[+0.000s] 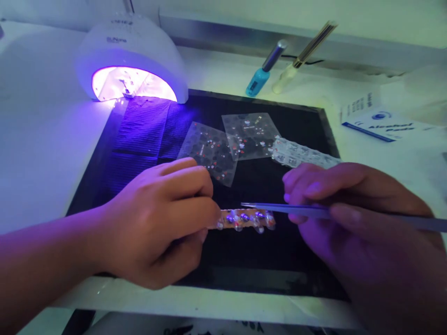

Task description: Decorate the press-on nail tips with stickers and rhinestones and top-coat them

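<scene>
Between thumb and fingers, my left hand (167, 218) grips one end of a narrow orange-brown strip (240, 219) carrying small shiny purple and clear pieces. My right hand (363, 223) is closed around a pair of metal tweezers (307, 210). The tips of the tweezers point left, just above the strip; whether they touch it I cannot tell. Behind my hands lie two clear sticker sheets (251, 135) with tiny red and white designs, one overlapping the other. A clear blister-like tray (300, 153) lies behind my right hand, which partly hides it.
A lit white nail lamp (139, 56) stands at the back left, a small item on a stand inside its opening. Purple tissue (139, 125) lies before it on the black mat (251, 279). Blue (263, 72) and pale (286, 77) bottles and an alcohol pads box (387, 123) are behind.
</scene>
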Action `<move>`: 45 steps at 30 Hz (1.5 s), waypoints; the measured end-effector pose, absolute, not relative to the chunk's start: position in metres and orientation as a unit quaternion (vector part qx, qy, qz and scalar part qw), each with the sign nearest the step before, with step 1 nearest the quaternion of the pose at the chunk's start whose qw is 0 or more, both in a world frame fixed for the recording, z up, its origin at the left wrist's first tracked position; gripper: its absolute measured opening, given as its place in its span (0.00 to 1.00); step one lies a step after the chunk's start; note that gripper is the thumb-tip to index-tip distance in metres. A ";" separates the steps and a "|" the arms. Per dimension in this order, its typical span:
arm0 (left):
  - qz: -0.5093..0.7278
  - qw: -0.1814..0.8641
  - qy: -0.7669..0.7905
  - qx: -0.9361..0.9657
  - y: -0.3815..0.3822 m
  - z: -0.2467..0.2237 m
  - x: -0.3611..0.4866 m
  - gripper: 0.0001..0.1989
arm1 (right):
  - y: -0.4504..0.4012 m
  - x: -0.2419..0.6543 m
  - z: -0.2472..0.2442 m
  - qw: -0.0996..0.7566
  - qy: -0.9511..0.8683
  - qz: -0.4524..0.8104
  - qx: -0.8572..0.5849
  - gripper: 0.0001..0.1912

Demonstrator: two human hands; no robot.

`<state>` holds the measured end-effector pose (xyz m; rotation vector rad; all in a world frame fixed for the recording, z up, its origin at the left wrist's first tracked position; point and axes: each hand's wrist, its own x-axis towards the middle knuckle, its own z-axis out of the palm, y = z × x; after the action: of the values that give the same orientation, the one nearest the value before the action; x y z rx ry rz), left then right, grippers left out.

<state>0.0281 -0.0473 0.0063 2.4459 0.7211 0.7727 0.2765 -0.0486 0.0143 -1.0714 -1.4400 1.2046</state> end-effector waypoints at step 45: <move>0.056 0.113 0.502 0.855 -0.003 -0.025 0.021 0.40 | -0.007 0.280 -0.016 0.558 -0.424 0.557 -0.445 0.02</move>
<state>0.0214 -0.0025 -0.0250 2.5088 1.4737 0.1632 0.2796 -0.0074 -0.0159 -1.0496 -1.0009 1.3144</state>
